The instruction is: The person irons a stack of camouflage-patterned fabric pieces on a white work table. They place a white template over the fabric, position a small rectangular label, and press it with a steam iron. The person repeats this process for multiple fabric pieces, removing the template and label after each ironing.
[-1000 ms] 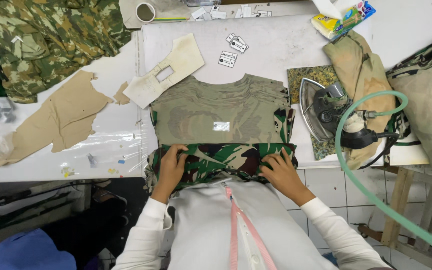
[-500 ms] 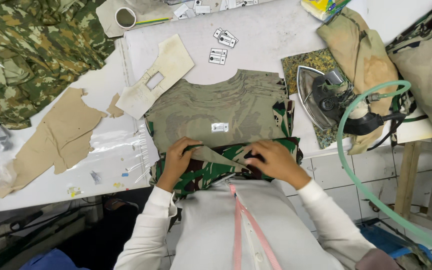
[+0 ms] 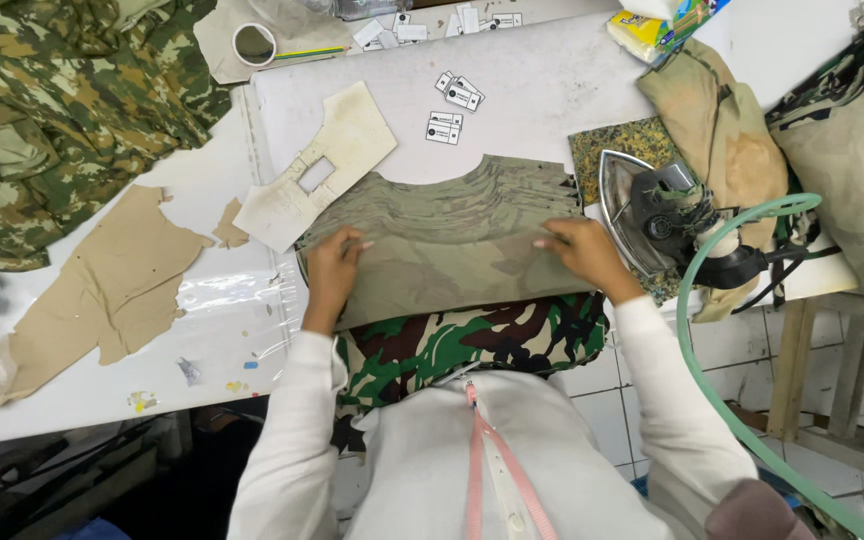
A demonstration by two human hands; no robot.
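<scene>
A: Hands?
B: Left hand point(image 3: 330, 272) flat, fingers spread, pressing the olive fabric stack point(image 3: 447, 235) at its left edge. Right hand point(image 3: 584, 252) same, palm down on the right edge. Neither grips anything.
A: Where's the stack?
B: On the white ironing pad point(image 3: 542, 95), above the green camouflage cloth point(image 3: 472, 340) at the table edge.
A: Nearby?
B: Iron point(image 3: 652, 215) just right of the right hand; cardboard template point(image 3: 317, 175) touching the stack's upper left; small labels point(image 3: 452, 108) above.

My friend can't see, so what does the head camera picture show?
Both hands, left and right, press flat on a stack of olive cloth on a white table. An iron sits to the right, camouflage fabric nearer the person.
</scene>
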